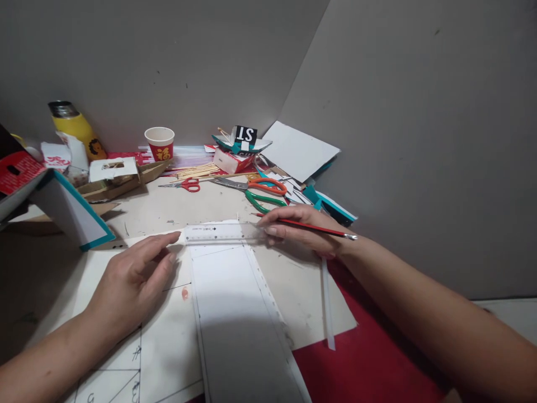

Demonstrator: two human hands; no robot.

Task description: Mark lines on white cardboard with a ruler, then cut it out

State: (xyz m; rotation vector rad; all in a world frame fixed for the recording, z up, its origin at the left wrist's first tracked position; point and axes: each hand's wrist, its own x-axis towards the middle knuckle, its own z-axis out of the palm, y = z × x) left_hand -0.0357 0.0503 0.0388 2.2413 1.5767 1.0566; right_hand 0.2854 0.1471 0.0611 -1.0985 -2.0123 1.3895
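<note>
Nearest, a long white card (235, 324) is lying flat over paper (176, 330) with ruled black lines; its face is looking smooth, with faint drawn lines running along its edges; a clear, hard ruler (213, 234) is spanning the card's far end, presumably to give a straight edge there; the left hand (130, 274) is resting by the ruler's left end, its fingers loosely curved, thumb apart, holding nothing, though whether the index tip is touching is hard to tell; the right hand's (300, 229) fingers are closing around a slim red pencil (319, 226) and meeting the ruler's right end, seemingly steadying it; farther off, orange-and-green-handled scissors (268, 193) and small red scissors (189, 185) are lying on the bench (142, 215); behind them, thin wooden sticks (201, 170) are lying loose, while a paper cup (159, 146) and a rounded yellow bottle (81, 131) are standing near the grey wall (201, 67).
</note>
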